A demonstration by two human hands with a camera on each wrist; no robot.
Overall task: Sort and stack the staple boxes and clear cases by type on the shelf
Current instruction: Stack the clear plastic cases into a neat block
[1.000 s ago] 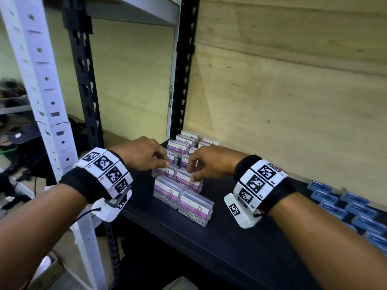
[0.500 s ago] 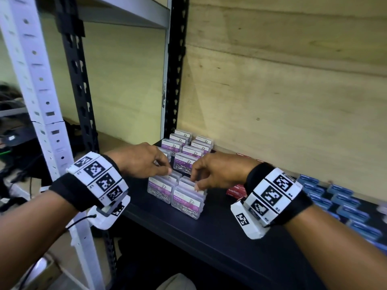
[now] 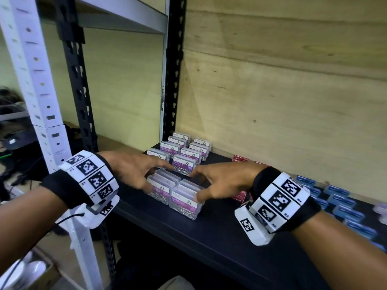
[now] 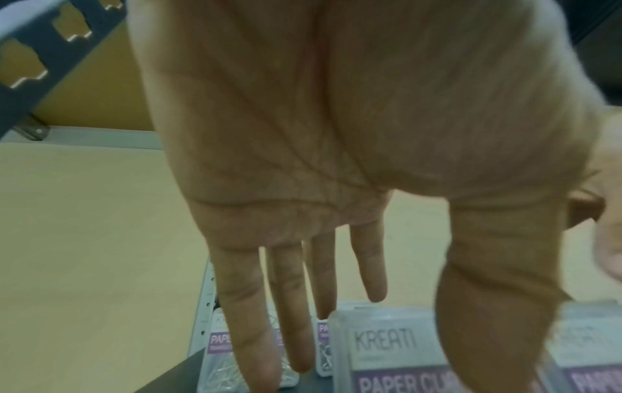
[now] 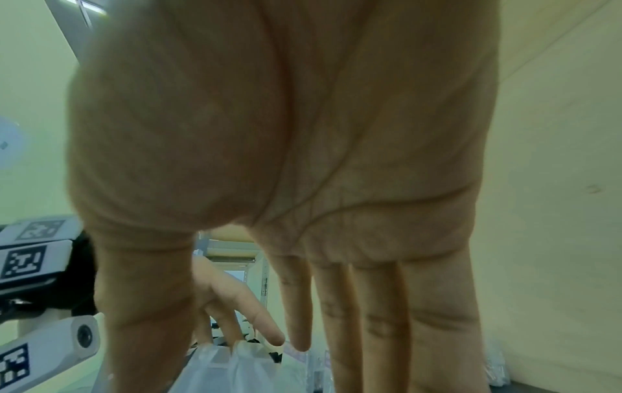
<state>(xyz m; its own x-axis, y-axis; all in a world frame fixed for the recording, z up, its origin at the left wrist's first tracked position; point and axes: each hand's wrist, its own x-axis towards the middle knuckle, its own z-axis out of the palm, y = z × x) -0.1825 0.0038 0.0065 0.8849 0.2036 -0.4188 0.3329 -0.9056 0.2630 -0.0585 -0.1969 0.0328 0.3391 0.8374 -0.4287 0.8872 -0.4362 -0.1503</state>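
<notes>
Fingers of both hands straight, spread: left hand point(image 3: 134, 170), right hand point(image 3: 222, 181) flank front clear cases point(image 3: 173, 195) on shelf point(image 3: 209, 237).

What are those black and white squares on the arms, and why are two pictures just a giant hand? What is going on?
A person is tidying a shelf. The checkered bands hold small cameras on each wrist, so two pictures look along the palm at the fingers. The big picture comes from a camera on the person's head.

On the shelf stand clear paper clip cases in rows, with red boxes and blue boxes to the right.

The left hand and the right hand reach with straight fingers around the front cases, touching them. Neither has a full grip on anything.
</notes>
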